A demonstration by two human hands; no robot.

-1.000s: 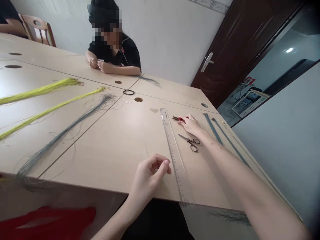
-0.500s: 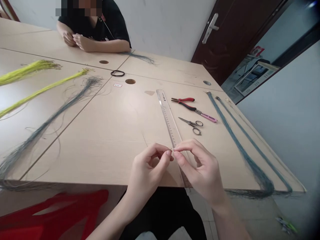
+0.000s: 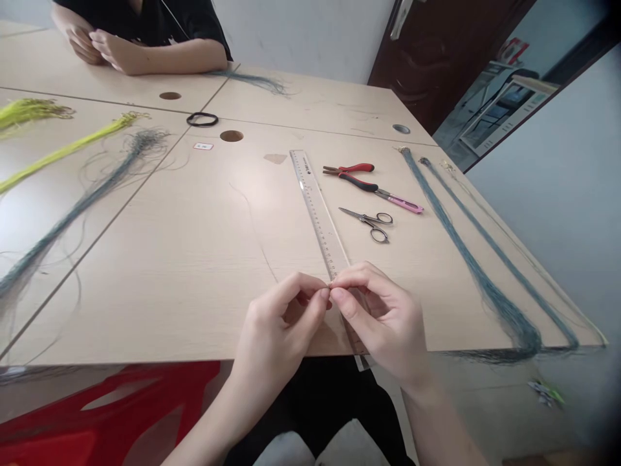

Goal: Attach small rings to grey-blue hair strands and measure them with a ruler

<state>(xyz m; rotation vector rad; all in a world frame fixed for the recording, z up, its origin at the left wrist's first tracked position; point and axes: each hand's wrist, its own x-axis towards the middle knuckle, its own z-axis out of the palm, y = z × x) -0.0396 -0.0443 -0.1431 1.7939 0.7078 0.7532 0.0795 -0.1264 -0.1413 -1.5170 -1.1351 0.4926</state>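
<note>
Gone from the red-and-black pliers (image 3: 359, 181) it was touching a second ago, the right hand (image 3: 383, 320) has come back to meet the left hand (image 3: 281, 323) near the front edge of the worktop (image 3: 194, 265). Between thumb and forefinger, the left pinches a thin strand (image 3: 256, 233) that trails toward ten o'clock; the right's fingertips are pinched together just beside (whatever they may grip is too small to tell). Away from the hands, a clear ruler (image 3: 315, 213) points between eleven and twelve, with scissors (image 3: 369, 220) toward one.
</note>
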